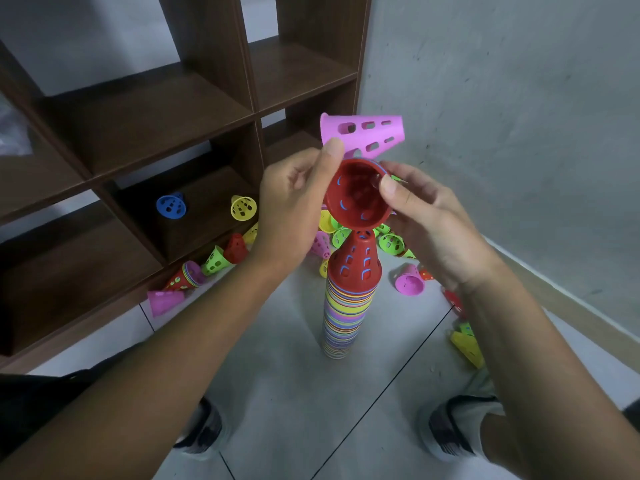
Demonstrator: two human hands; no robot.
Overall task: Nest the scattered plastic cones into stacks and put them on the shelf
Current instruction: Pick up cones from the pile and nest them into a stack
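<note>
The nesting step is in hand; the left hand [291,206] pinches a pink cone [367,135] and steadies the rim of a red cone [356,195], which the right hand [426,220] also grips, just above the tall floor stack [346,306]; next, probably, the red cone needs lowering squarely onto the stack's tip; loose cones [391,242] lie near the shelf [145,109].

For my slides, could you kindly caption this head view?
Both hands, left and right, hold red-lined cones above a tall floor stack.
</note>
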